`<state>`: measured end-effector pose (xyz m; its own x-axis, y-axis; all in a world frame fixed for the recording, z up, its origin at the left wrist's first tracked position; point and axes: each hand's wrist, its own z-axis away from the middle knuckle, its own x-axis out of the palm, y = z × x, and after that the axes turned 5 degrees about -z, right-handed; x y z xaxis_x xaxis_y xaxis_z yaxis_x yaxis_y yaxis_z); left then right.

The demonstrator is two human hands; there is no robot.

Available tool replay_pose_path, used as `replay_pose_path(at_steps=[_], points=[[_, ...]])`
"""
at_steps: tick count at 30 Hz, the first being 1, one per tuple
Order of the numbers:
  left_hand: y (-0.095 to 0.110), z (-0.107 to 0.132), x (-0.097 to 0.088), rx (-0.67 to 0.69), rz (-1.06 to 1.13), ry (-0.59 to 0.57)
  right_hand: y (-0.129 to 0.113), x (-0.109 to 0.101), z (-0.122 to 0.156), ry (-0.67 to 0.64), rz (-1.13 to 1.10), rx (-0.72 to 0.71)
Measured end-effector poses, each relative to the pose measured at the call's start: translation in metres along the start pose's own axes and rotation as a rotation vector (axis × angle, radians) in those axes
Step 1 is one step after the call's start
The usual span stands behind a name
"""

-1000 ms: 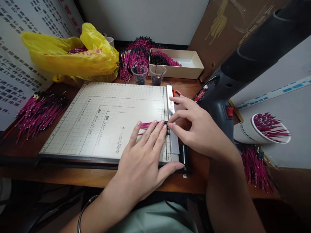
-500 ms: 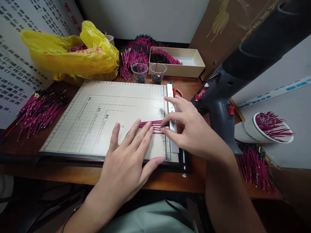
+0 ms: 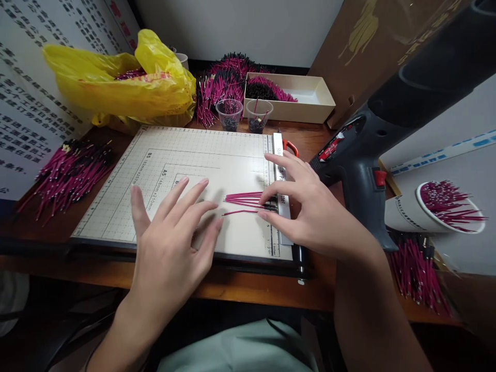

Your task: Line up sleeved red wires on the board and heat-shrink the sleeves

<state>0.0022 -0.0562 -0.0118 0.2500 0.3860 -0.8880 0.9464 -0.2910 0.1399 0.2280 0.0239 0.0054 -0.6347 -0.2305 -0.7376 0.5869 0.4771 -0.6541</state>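
A small bunch of thin magenta wires (image 3: 244,200) lies flat on the cream paper-cutter board (image 3: 186,170), its right ends under the metal ruler strip (image 3: 281,186). My right hand (image 3: 310,212) pinches those wire ends at the strip with thumb and forefinger. My left hand (image 3: 170,243) hovers over the board to the left of the wires, fingers spread, holding nothing. One wire lies slightly apart below the bunch.
A black cutter handle (image 3: 387,103) rises at the right. Around the board are a yellow bag (image 3: 116,88), two clear cups (image 3: 244,113), a cardboard box (image 3: 298,98), a paper cup of wires (image 3: 437,206) and piles of magenta wires (image 3: 65,173).
My left hand has lifted off the wires and drawn back to the left, fingers spreading. The right hand stays at the wire ends. The view shifted slightly.
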Motion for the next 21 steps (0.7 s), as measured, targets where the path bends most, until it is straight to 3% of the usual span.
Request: replay_pose_path(at_steps=[10, 17, 21], points=[[-0.002, -0.022, 0.009, 0.015, 0.24, -0.118, 0.007, 0.001, -0.001, 0.03, 0.033, -0.125], [0.002, -0.025, -0.001, -0.124, 0.358, 0.012, 0.003, 0.0, -0.003, 0.121, 0.06, -0.268], [0.01, -0.031, -0.004, -0.166, 0.467, 0.002, -0.002, 0.0, -0.003, 0.191, 0.084, -0.364]])
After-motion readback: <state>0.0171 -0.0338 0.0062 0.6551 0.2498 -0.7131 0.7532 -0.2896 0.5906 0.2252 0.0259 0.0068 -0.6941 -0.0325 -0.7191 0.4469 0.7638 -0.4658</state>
